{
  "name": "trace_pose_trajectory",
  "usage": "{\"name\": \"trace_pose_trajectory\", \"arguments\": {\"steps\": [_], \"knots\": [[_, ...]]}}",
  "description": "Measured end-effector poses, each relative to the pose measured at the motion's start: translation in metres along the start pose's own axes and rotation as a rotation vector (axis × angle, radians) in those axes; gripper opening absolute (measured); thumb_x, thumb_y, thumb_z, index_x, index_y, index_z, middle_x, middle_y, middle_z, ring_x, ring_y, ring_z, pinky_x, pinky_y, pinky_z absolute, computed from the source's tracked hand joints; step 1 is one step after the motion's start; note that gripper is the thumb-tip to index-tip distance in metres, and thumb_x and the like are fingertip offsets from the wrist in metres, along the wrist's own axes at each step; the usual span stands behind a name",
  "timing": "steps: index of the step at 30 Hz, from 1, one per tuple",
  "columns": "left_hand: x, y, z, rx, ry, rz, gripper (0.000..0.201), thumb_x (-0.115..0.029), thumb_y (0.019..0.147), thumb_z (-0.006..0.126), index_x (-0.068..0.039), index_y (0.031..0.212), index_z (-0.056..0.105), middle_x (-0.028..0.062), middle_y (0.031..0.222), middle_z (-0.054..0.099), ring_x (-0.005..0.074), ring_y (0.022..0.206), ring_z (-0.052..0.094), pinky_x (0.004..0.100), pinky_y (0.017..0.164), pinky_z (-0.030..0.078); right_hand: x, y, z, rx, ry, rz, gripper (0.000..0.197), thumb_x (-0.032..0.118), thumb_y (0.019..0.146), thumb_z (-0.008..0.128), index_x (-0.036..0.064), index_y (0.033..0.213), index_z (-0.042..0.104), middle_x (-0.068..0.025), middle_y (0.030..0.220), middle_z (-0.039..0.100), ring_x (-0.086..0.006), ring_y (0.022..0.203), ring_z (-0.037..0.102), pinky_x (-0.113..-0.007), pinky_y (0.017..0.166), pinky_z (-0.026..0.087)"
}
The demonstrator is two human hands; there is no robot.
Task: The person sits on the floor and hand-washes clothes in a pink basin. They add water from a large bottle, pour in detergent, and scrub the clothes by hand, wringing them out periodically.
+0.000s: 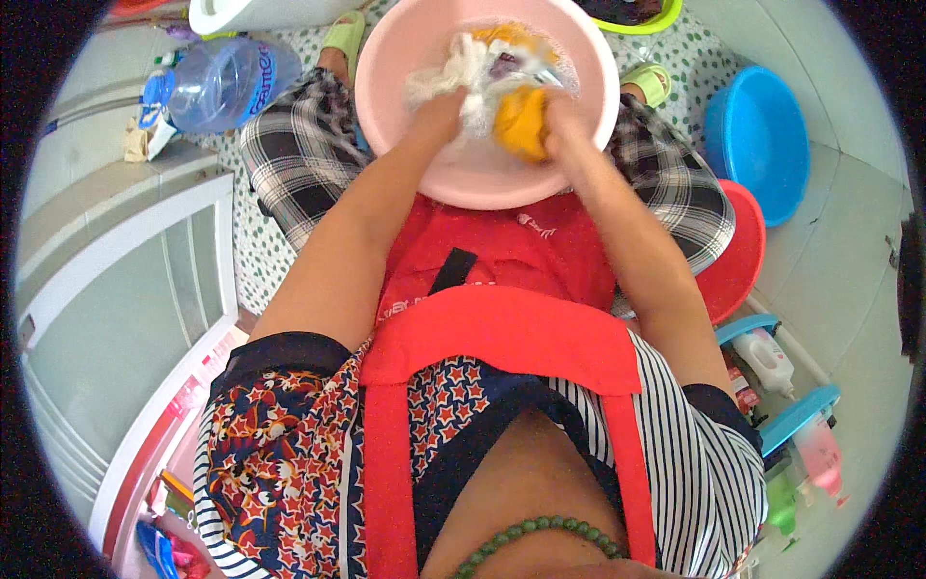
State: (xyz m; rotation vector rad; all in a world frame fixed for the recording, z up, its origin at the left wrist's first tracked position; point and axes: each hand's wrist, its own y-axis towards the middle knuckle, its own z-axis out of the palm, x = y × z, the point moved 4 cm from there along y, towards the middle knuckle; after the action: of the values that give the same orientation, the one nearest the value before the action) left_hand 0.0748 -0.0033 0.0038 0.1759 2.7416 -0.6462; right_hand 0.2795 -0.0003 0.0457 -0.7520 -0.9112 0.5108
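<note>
A pink basin (pixel 381 106) stands between my knees with foamy water and wet clothes in it. My left hand (pixel 446 113) is closed on a white cloth (pixel 449 72) at the basin's left side. At the right, my right hand (pixel 564 121) grips a bunched yellow cloth (pixel 521 124), lifted against the white fabric. Motion smears both hands, and the fingers are partly hidden by the cloth. Farther back in the water lies more yellow fabric (pixel 511 37), with a small dark patch beside it. A red apron (pixel 502 323) covers my front and lap.
A large clear water jug (pixel 227 85) lies at the left, near a glass-panelled white door (pixel 125 299). To the right are a blue basin (pixel 757 145), a red basin (pixel 735 256) and a wall rack holding bottles (pixel 765 362). A yellow-green basin (pixel 641 21) sits behind.
</note>
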Motion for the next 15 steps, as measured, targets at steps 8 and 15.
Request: {"name": "trace_pose_trajectory", "arguments": {"steps": [8, 15], "knots": [[-0.016, -0.028, -0.061, -0.255, -0.294, -0.042, 0.042, -0.028, 0.071, 0.069, -0.007, 0.106, 0.060, 0.0209, 0.095, 0.064, 0.0342, 0.091, 0.061, 0.0401, 0.079, 0.047, -0.015, -0.023, 0.026, 0.185, -1.291, -0.476, 0.033, 0.029, 0.083, 0.055, 0.0021, 0.101, 0.060, -0.0215, 0.105, 0.060, -0.0393, 0.093, 0.058, -0.044, 0.084, 0.046], [-0.046, -0.064, -0.124, -0.069, -0.200, 0.250, 0.036, -0.016, 0.063, 0.074, -0.006, 0.096, 0.063, 0.0143, 0.090, 0.063, 0.0313, 0.086, 0.060, 0.0371, 0.076, 0.046, 0.037, 0.038, -0.021, -0.287, -1.065, -0.886, 0.058, 0.021, 0.077, 0.063, -0.0008, 0.127, 0.042, -0.0239, 0.104, 0.060, -0.0344, 0.099, 0.058, -0.044, 0.086, 0.046]]}}
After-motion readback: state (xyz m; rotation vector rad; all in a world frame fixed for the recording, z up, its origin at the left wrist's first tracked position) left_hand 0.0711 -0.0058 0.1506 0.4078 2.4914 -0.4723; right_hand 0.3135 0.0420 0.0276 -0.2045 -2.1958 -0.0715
